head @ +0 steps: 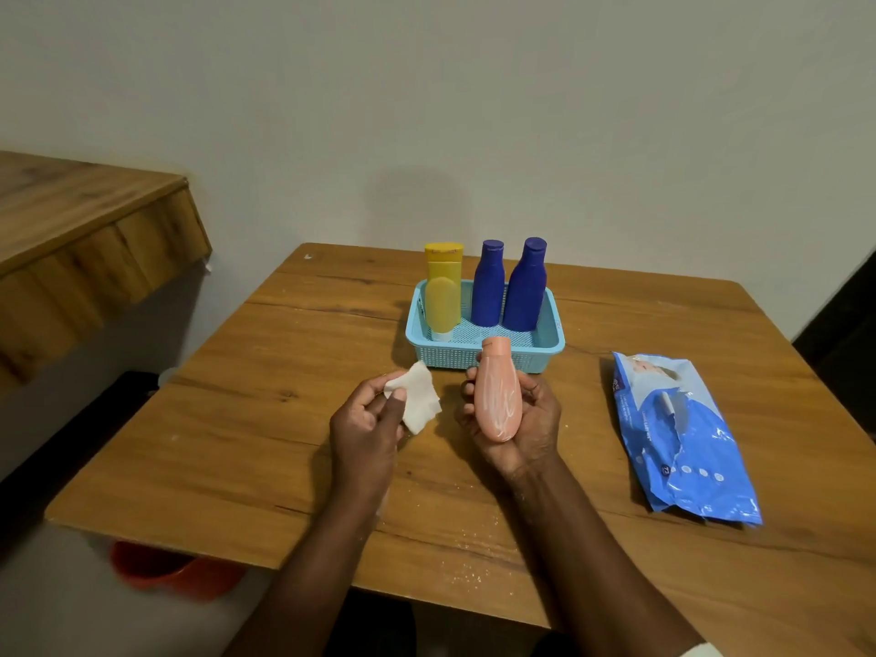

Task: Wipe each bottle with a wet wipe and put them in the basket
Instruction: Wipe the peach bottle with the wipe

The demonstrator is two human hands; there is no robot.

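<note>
Right hand (516,419) closed around the peach bottle (498,395), cap pointing to the basket (483,358) near the far edge of the desk (237,443). Left hand (365,429) pinching the wet wipe (417,403), apart from the bottle. Probably light, stiff plastic, with white smears on the front. Likely slippery once wet, so better gripped at the wide lower body. Yellow bottle (443,291) and two blue bottles (507,286) already upright inside the basket.

One head-worn wide-angle view, looking forward and down.

I see from above the near edge of the brown wooden desk (294,448), close in, facing the plain pale wall (474,111) behind it; edges bend.
</note>
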